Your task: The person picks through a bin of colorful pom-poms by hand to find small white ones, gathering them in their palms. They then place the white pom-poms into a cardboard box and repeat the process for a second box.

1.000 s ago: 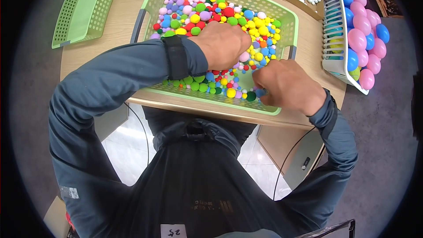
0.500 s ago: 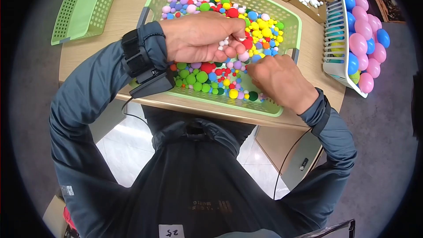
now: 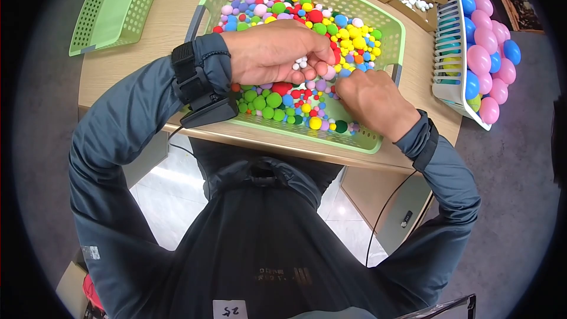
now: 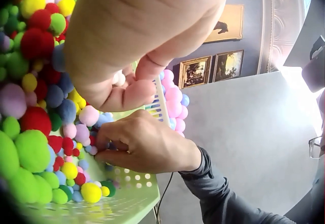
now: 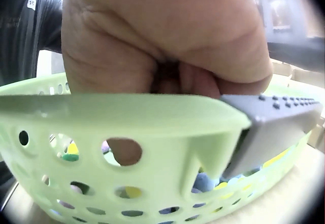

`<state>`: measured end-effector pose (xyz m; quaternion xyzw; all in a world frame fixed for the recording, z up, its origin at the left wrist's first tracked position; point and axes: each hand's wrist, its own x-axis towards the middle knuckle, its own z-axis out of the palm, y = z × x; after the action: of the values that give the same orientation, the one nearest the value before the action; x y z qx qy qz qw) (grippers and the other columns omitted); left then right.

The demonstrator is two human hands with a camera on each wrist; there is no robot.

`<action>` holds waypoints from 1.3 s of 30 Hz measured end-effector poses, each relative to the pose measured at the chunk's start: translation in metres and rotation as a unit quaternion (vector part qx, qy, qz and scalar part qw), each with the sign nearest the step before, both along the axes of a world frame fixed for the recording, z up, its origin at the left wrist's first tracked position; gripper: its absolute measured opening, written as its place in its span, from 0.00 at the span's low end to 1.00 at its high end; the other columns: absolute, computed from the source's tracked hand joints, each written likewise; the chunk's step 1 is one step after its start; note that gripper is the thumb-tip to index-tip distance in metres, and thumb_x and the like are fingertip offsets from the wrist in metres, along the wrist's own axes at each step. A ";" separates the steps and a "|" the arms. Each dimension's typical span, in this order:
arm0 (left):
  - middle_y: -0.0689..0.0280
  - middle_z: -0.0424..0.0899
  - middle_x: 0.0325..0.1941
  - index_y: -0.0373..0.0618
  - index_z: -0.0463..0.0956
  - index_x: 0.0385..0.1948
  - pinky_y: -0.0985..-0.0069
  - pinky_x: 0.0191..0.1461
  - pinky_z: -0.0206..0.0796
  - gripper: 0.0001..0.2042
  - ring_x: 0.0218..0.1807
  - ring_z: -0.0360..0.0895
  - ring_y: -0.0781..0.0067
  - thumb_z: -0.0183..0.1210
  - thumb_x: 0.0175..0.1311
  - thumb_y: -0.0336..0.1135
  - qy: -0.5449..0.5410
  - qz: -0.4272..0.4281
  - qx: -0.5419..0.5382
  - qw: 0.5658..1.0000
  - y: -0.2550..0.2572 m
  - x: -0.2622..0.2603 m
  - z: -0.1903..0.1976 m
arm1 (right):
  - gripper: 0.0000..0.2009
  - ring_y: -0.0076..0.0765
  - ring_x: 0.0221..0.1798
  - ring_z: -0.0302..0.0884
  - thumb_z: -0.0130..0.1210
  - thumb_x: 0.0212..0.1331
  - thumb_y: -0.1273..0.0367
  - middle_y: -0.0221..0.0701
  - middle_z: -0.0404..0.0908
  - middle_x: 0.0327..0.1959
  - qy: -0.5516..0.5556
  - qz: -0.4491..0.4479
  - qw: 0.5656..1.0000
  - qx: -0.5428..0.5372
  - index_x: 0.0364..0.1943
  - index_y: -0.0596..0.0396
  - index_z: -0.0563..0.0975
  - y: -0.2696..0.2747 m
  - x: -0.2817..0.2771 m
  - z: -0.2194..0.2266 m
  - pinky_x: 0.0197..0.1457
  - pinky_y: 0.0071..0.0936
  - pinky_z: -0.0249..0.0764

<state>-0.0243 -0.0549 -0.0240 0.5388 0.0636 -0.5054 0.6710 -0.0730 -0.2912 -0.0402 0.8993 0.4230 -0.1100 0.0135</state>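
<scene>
Showing from head, not right wrist: white balls point(image 3: 303, 64) in left hand point(image 3: 273, 51)

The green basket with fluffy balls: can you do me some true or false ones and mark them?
1. The left hand holds small round white balls. True.
2. The light-green plastic basket stands on the beige table. True.
3. The round fluffy balls are all red. False: the fluffy balls come in many colours.
4. The white slatted plastic basket is on the person's left. False: the white basket is on their right.
</scene>
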 end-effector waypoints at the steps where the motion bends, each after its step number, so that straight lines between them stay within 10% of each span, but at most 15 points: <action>1: 0.68 0.81 0.31 0.38 0.79 0.37 0.85 0.28 0.65 0.08 0.27 0.73 0.84 0.53 0.73 0.32 0.000 -0.001 -0.001 1.000 -0.001 0.000 -0.001 | 0.02 0.46 0.30 0.84 0.61 0.52 0.73 0.37 0.81 0.26 0.000 -0.001 1.000 -0.001 0.28 0.53 0.79 -0.001 0.000 0.001 0.34 0.42 0.77; 22: 0.73 0.77 0.25 0.42 0.82 0.34 0.86 0.27 0.61 0.07 0.23 0.67 0.87 0.60 0.70 0.34 -0.063 -0.061 0.044 0.995 -0.006 -0.005 -0.007 | 0.02 0.43 0.32 0.83 0.60 0.57 0.69 0.35 0.80 0.29 -0.021 0.008 1.000 -0.004 0.31 0.51 0.80 -0.008 0.001 0.006 0.35 0.40 0.77; 27: 0.70 0.81 0.27 0.38 0.82 0.33 0.80 0.31 0.65 0.09 0.27 0.74 0.82 0.63 0.66 0.35 -0.297 -0.168 0.152 0.928 -0.017 -0.009 -0.015 | 0.01 0.40 0.32 0.84 0.60 0.56 0.70 0.32 0.81 0.28 -0.022 0.018 0.999 -0.029 0.31 0.49 0.81 -0.010 -0.001 0.001 0.35 0.38 0.77; 39: 0.61 0.85 0.25 0.39 0.86 0.29 0.71 0.34 0.73 0.08 0.27 0.81 0.73 0.65 0.60 0.34 -0.367 -0.218 0.219 0.877 -0.026 -0.009 0.001 | 0.01 0.36 0.32 0.84 0.62 0.54 0.68 0.28 0.81 0.28 -0.062 0.011 0.989 -0.131 0.31 0.45 0.82 -0.002 -0.010 0.016 0.36 0.36 0.76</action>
<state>-0.0329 -0.0811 -0.0234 0.8194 -0.1970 -0.3777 0.3837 -0.0830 -0.2934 -0.0247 0.8904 0.4128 -0.1084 0.1585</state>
